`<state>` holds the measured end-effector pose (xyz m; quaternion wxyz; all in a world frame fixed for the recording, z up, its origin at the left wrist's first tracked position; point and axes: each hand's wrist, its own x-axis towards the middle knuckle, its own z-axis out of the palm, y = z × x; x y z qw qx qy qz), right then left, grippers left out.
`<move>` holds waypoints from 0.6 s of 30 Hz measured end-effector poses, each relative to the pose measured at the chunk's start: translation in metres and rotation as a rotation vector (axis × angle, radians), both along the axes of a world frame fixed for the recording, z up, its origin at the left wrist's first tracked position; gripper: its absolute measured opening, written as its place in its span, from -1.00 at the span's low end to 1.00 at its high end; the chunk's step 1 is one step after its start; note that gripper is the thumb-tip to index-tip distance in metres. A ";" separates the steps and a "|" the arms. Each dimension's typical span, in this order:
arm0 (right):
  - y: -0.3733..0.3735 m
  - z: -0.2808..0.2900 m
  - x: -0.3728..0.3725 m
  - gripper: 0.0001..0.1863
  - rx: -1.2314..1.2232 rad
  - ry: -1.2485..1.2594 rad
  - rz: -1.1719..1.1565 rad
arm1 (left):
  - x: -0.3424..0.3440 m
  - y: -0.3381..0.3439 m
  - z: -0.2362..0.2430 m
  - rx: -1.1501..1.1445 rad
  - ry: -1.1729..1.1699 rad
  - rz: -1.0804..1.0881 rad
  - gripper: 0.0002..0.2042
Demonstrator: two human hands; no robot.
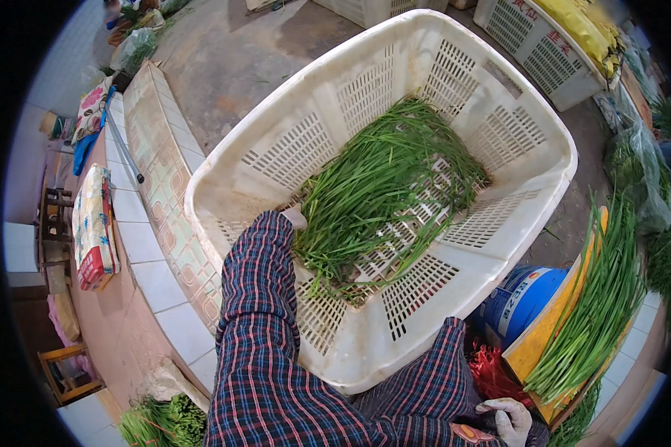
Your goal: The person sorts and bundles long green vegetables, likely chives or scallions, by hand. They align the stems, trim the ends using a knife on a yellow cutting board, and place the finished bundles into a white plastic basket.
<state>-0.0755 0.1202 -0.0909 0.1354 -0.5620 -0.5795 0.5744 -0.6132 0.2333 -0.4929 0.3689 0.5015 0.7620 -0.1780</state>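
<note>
A large white slatted plastic basket (224, 175) tilts toward me, with a loose heap of long garlic chives (380, 182) across its bottom. Deep inside, my left hand (296, 217) touches the left edge of the heap; its fingers are hidden by the sleeve and the leaves. Low at the right is my right hand (508, 419), in a pale stained glove with curled fingers. Whatever it may hold does not show. Beside it lie red ties (492, 372) and an orange-yellow board (525, 357) bearing a pile of straight chives (593, 320).
A blue bucket (525, 302) stands between basket and board. White crates (537, 56), one with yellow sheeting (585, 30), are at the far right. Bagged greens (634, 164) line the right side. A tiled step (156, 134) runs along the left; bundled greens (164, 423) lie lower left.
</note>
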 end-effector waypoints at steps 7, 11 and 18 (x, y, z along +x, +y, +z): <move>0.001 -0.001 -0.002 -0.79 0.035 -0.012 0.034 | 0.035 -0.015 0.004 0.021 -0.108 0.294 -0.30; 0.001 -0.002 -0.002 -0.79 0.010 0.023 0.015 | 0.053 -0.017 0.019 -0.059 -0.088 0.318 -0.08; 0.006 0.000 -0.010 -0.79 -0.024 0.051 0.022 | 0.069 -0.015 -0.028 -0.071 -0.264 0.188 0.13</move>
